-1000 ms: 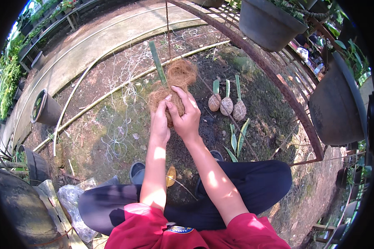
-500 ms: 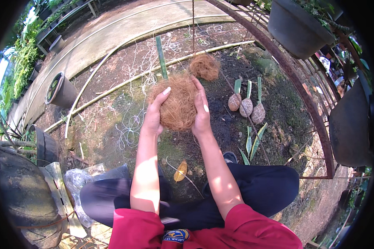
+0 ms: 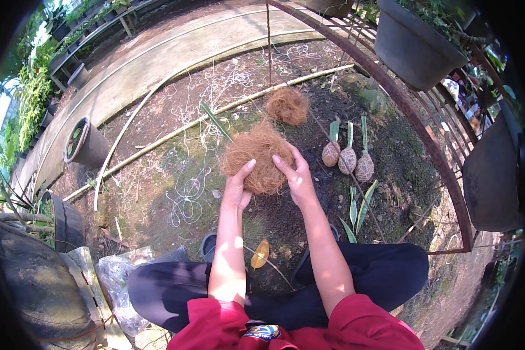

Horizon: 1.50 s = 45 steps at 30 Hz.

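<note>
A loose wad of brown coconut fiber (image 3: 255,153) is held between my two hands above the soil. My left hand (image 3: 239,185) grips its near left side, thumb on top. My right hand (image 3: 294,175) presses the right side, thumb on top and fingers wrapped round the edge. A green leaf cutting (image 3: 216,121) sticks out beyond the wad at its far left; its lower end is hidden by the fiber. Just past the wad, a second clump of coconut fiber (image 3: 287,107) lies on the ground.
To the right lie several string-wrapped fiber balls (image 3: 347,160) with leaves, and loose leaf cuttings (image 3: 364,204) nearer me. White string (image 3: 188,198) is tangled on the left. A rusty metal frame (image 3: 417,131) curves along the right. Pots (image 3: 90,142) and a plastic bag (image 3: 119,280) stand left.
The wad has turned and come slightly nearer, its leaf now leaning left instead of standing nearly straight. My thumbs have moved closer together over the fiber.
</note>
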### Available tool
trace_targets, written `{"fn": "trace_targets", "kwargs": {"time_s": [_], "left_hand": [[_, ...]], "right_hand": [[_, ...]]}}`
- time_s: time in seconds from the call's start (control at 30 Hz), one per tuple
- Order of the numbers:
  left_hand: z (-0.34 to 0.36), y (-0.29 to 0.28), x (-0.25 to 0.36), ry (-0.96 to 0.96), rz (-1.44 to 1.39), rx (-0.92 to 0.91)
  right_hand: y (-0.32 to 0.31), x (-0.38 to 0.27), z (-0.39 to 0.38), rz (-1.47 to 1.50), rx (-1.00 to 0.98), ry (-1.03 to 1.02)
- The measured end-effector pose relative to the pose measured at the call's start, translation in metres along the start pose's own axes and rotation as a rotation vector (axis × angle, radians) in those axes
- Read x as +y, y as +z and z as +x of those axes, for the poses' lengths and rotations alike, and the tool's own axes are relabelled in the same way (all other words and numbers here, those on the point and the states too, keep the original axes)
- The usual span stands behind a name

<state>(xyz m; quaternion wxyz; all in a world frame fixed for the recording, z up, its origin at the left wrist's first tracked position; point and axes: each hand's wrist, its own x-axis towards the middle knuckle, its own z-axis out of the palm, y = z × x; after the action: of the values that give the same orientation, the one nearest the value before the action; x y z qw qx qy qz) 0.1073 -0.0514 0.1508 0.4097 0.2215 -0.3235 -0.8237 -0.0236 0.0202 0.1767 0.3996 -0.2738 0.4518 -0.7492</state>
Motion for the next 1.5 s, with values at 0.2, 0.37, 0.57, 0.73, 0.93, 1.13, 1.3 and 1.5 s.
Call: {"fn": "trace_targets", "kwargs": {"time_s": [0.2, 0.37, 0.57, 0.73, 0.93, 1.13, 1.3, 1.5], "left_hand": [[-0.002, 0.011, -0.011, -0.065, 0.222, -0.060], [0.006, 0.004, -0.012, -0.054, 0.125, 0.031], [0.002, 0.003, -0.022, 0.019, 0.106, 0.061], [0.000, -0.023, -0.030, -0.041, -0.032, 0.004], [-0.002, -0.033, -0.032, -0.054, -0.076, 0.060], [0.003, -0.004, -0.024, -0.044, -0.120, 0.023], [-0.002, 0.017, -0.033, 0.224, 0.322, 0.250], [0.009, -0.010, -0.015, 0.051, 0.434, 0.168]], "right_hand": [[-0.007, 0.025, 0.003, 0.099, 0.252, 0.008], [0.000, 0.031, 0.003, 0.214, 0.294, -0.022], [-0.009, 0.031, 0.006, -0.041, 0.214, 0.049], [-0.028, 0.045, 0.010, 0.535, 0.343, 0.411], [-0.019, 0.047, 0.006, 0.277, 0.297, 0.280], [-0.009, 0.063, 0.001, 0.063, 0.315, 0.084], [0.003, 0.063, 0.000, 0.110, 0.447, 0.012], [0.006, 0.058, -0.009, -0.146, 0.254, 0.024]]}}
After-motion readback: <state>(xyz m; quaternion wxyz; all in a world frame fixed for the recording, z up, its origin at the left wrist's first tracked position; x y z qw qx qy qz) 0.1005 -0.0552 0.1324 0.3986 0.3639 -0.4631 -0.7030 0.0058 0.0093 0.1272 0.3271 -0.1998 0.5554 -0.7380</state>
